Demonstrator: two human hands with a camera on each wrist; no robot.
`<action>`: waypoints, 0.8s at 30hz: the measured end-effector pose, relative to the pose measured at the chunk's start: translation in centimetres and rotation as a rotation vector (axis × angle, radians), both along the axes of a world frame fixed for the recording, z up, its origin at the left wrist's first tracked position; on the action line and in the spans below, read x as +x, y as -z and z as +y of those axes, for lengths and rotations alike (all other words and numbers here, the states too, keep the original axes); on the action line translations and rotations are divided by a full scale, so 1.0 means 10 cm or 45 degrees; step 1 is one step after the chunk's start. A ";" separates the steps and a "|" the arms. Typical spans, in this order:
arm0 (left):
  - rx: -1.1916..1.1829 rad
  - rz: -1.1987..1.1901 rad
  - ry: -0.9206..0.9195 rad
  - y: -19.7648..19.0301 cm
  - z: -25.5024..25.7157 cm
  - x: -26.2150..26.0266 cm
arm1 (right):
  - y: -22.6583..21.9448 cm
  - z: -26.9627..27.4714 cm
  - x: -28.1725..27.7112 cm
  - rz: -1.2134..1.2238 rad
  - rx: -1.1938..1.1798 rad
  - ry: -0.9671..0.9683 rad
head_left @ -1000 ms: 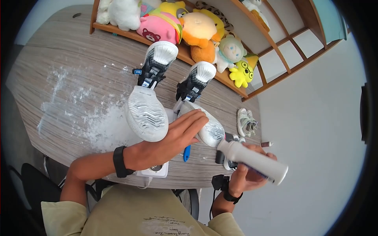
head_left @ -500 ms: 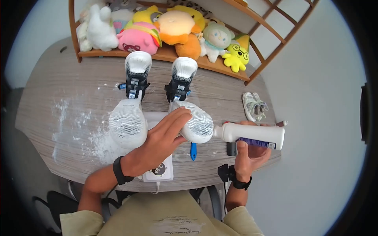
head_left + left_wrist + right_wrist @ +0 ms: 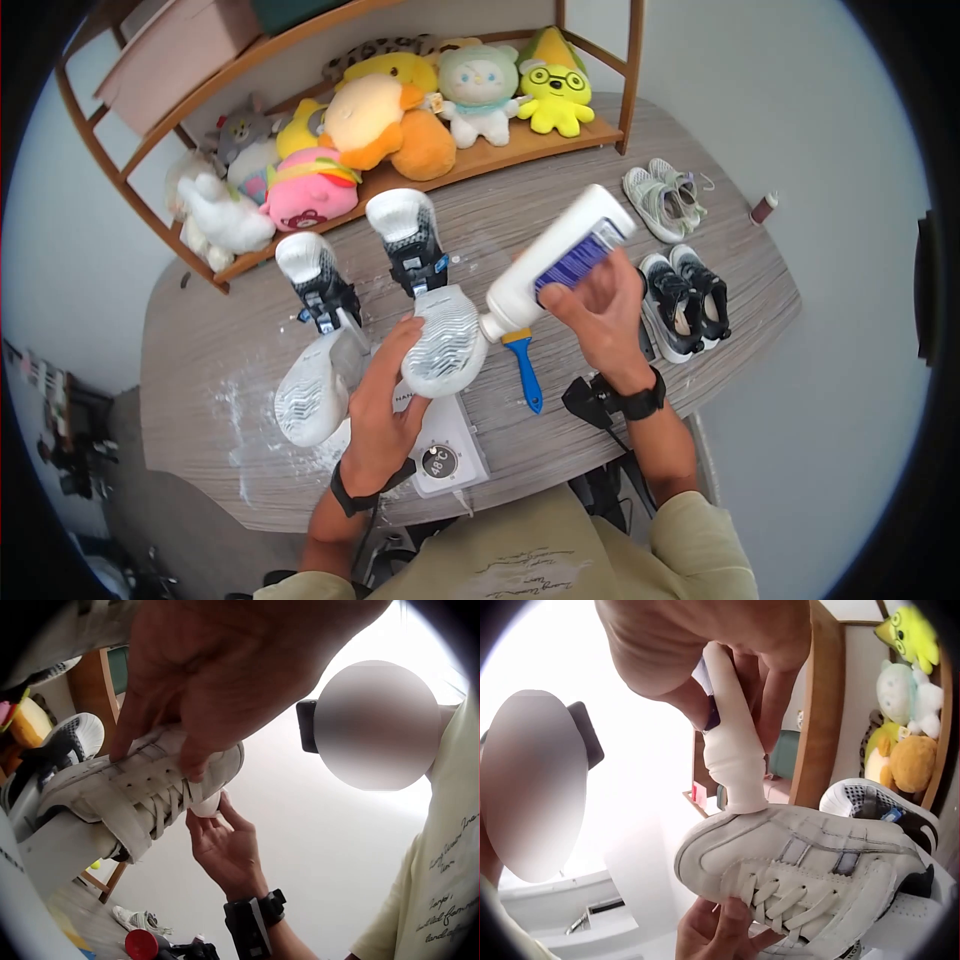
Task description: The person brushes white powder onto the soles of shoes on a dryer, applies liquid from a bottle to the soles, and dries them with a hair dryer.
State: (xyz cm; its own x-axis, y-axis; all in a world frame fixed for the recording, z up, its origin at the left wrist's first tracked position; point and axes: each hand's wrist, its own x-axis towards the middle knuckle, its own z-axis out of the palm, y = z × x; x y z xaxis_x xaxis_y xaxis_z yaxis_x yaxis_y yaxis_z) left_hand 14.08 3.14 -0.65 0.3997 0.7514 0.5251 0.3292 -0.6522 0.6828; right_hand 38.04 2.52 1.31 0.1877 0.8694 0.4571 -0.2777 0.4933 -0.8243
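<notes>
A white lace-up shoe sits sole-up on an arm of a white shoe dryer, its ridged sole streaked with white. My left hand grips the front part from the left side, thumb and fingers on its upper. My right hand holds a white bottle with a purple label, tilted with the base raised. The bottle's mouth meets the sole's edge near the toe; in the right wrist view its neck presses there. Left of my left hand, the matching white shoe stands sole-up, also whitened.
Two black-and-white shoes stand on the dryer's back arms. A blue-handled brush lies right of the dryer. White powder marks the table's left. Black sneakers, pale sneakers and a plush-toy shelf stand beyond.
The head view has turned. My right hand has swung the bottle's base up, its mouth now at the sole's right side. My left fingers have shifted from across the sole to its left edge.
</notes>
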 end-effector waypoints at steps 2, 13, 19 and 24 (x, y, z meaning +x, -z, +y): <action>-0.012 -0.010 -0.018 0.00 -0.02 0.01 | 0.09 0.09 0.02 0.047 -0.017 -0.004; 0.048 -0.010 -0.101 0.03 -0.03 0.06 | 0.69 0.63 0.03 0.289 -0.325 -0.180; 0.044 0.007 -0.125 0.03 -0.03 0.06 | 0.68 0.73 0.05 0.238 -0.410 -0.213; -0.007 0.003 -0.165 0.04 -0.06 0.07 | 0.63 0.85 0.11 0.121 -0.456 -0.283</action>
